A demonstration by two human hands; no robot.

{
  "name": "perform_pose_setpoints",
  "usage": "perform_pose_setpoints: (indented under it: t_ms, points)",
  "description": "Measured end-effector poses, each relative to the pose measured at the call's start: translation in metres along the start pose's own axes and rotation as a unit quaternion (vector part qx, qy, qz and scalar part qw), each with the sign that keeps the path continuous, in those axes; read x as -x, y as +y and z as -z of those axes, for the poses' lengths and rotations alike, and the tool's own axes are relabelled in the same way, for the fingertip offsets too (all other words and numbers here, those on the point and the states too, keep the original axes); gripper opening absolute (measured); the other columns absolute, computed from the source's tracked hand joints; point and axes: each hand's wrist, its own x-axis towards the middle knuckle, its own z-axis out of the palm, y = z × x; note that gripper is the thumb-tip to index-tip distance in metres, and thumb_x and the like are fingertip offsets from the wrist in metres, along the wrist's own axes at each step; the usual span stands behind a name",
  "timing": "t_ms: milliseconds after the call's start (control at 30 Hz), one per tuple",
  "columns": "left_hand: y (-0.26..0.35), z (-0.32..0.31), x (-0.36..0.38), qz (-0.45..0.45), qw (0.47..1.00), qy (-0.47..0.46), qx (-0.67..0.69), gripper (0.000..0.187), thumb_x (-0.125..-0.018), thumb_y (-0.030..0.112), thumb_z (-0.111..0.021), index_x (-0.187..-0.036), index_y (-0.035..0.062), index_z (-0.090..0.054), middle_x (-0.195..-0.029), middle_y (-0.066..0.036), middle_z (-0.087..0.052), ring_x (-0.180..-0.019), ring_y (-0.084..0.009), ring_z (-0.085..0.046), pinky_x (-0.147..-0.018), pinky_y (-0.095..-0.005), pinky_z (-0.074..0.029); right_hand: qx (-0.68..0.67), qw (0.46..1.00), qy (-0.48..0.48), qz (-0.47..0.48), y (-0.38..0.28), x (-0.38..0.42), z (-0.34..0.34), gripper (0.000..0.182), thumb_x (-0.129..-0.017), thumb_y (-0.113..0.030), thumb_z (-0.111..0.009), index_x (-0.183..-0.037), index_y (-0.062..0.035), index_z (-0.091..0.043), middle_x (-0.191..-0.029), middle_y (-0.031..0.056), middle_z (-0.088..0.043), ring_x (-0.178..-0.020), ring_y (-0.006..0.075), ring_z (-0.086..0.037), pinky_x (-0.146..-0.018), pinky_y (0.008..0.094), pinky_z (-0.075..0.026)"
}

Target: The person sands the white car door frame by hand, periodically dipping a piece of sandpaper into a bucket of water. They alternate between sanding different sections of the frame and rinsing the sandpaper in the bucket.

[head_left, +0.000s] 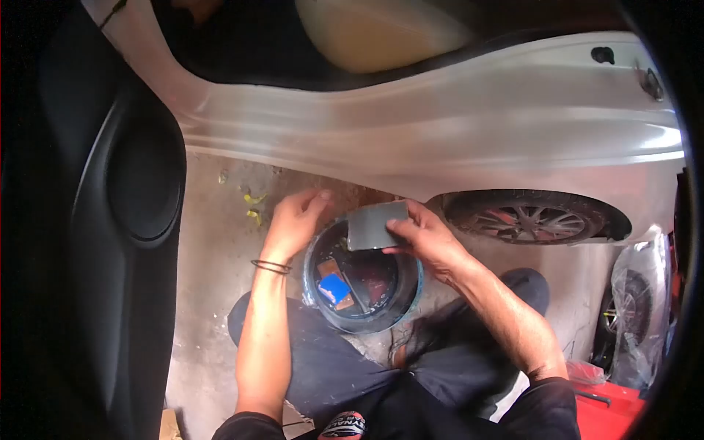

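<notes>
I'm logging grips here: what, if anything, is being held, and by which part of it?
The right hand holds a flat grey rectangular piece by its right-hand end, thumb on the visible face. Nothing shows in the left hand.

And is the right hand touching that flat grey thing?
Touching. The head view shows the right hand gripping the flat grey thing at one end, thumb across its face.

Grey floor [205, 257], stained w/ sm. pale specks. Rnd. bucket [416, 295] stands on it, btwn. the person's legs; yel.-green scraps [254, 199] lie nr. the bucket, L side of view.
</notes>
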Motion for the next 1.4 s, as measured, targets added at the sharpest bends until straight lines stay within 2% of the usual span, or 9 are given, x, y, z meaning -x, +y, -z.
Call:
perform_pose_setpoints:
  t_ms: [200, 367, 500, 567, 767, 867, 967, 1233, 1400]
  points:
    - [-0.008, -0.027, 0.05, 0.08, 0.95, -0.076, 0.293, 0.06, -0.115, 0.045, -0.06, -0.148, -0.0057, -0.063, -0.133, -0.016, -0.076, -0.118, -0.0222, -0.074, -0.102, -0.0372, -0.059, -0.405, 0.913, -0.043, 0.03, 0.022, -0.015, -0.009, 0.045, -0.104, 0.0, -0.061, -0.148, -0.0012, -0.051, -0.141, 0.0151, -0.066, -0.126, 0.0273, -0.071, -0.108, 0.0471, -0.062]
    - [-0.033, -0.07, 0.054, 0.044, 0.923, 0.036, 0.381, 0.043, -0.114, 0.033, -0.065, -0.14, -0.0008, -0.066, -0.131, -0.01, -0.074, -0.121, -0.0189, -0.069, -0.104, -0.0371, -0.056, -0.412, 0.905, -0.087, -0.054, 0.076, -0.047, -0.025, 0.035, -0.104, 0.0, -0.061, -0.139, 0.0009, -0.054, -0.13, 0.0142, -0.072, -0.118, 0.027, -0.074, -0.106, 0.0454, -0.063]
    - [-0.056, -0.067, 0.019, 0.005, 0.923, 0.199, 0.328, 0.033, -0.115, 0.029, -0.064, -0.134, 0.0014, -0.068, -0.123, -0.006, -0.074, -0.111, -0.0145, -0.067, -0.1, -0.0339, -0.054, 0.197, 0.97, -0.132, 0.057, 0.081, -0.058, -0.022, 0.032, -0.104, -0.011, -0.065, -0.132, 0.0015, -0.059, -0.113, 0.0139, -0.077, -0.106, 0.0293, -0.077, -0.093, 0.0449, -0.063]
    - [-0.061, -0.063, 0.002, -0.038, 0.915, 0.386, 0.111, 0.043, -0.114, 0.029, -0.065, -0.141, -0.0049, -0.067, -0.113, -0.013, -0.08, -0.103, -0.0174, -0.07, -0.094, -0.0358, -0.056, 0.576, 0.766, -0.114, 0.262, 0.062, -0.039, -0.011, 0.036, -0.099, -0.025, -0.075, -0.124, -0.0009, -0.065, -0.102, 0.0182, -0.078, -0.096, 0.0367, -0.077, -0.085, 0.0505, -0.061]
    - [0.015, -0.042, -0.023, -0.016, 0.883, 0.456, -0.107, 0.038, -0.11, 0.019, -0.063, -0.143, 0.0007, -0.07, -0.138, -0.023, -0.074, -0.13, -0.0385, -0.071, -0.109, -0.0417, -0.054, 0.546, 0.761, -0.251, 0.245, 0.029, -0.022, -0.012, 0.039, -0.098, -0.034, -0.075, -0.121, -0.0033, -0.07, -0.105, 0.0186, -0.077, -0.101, 0.04, -0.074, -0.092, 0.0524, -0.057]
    - [-0.001, -0.036, -0.053, -0.214, 0.823, 0.443, -0.286, 0.036, -0.104, 0.012, -0.064, -0.138, 0.005, -0.073, -0.141, -0.02, -0.072, -0.126, -0.043, -0.07, -0.107, -0.0472, -0.057, 0.683, 0.602, -0.221, 0.349, 0.032, 0.0, -0.016, 0.041, -0.098, -0.034, -0.074, -0.124, -0.0014, -0.07, -0.113, 0.0177, -0.075, -0.107, 0.0355, -0.074, -0.097, 0.0496, -0.055]
    - [-0.019, -0.05, -0.076, -0.257, 0.795, 0.377, -0.401, 0.031, -0.101, 0.003, -0.066, -0.131, 0.0057, -0.076, -0.133, -0.018, -0.076, -0.123, -0.0405, -0.071, -0.109, -0.0463, -0.056, 0.7, 0.569, -0.28, 0.328, 0.04, 0.013, -0.021, 0.043, -0.098, -0.033, -0.075, -0.126, -0.0014, -0.069, -0.113, 0.0175, -0.075, -0.108, 0.0356, -0.073, -0.096, 0.0487, -0.055]
    - [0.027, -0.161, -0.069, -0.345, 0.853, 0.323, -0.223, 0.047, -0.084, 0.012, -0.072, -0.13, 0.007, -0.073, -0.134, -0.014, -0.07, -0.126, -0.0349, -0.066, -0.114, -0.0532, -0.048, 0.67, 0.657, -0.223, 0.264, 0.086, 0.037, 0.004, 0.045, -0.098, -0.031, -0.075, -0.136, -0.0074, -0.071, -0.121, 0.0139, -0.074, -0.119, 0.0348, -0.068, -0.1, 0.0477, -0.053]
    - [-0.025, -0.073, -0.076, -0.303, 0.774, 0.265, -0.489, 0.047, -0.091, 0.018, -0.066, -0.137, 0.0211, -0.073, -0.144, 0.0, -0.07, -0.134, -0.0231, -0.064, -0.123, -0.0586, -0.036, 0.531, 0.831, -0.129, 0.102, 0.075, 0.086, 0.015, 0.045, -0.101, -0.029, -0.075, -0.138, -0.0043, -0.069, -0.124, 0.0186, -0.074, -0.116, 0.0381, -0.07, -0.101, 0.0493, -0.056]
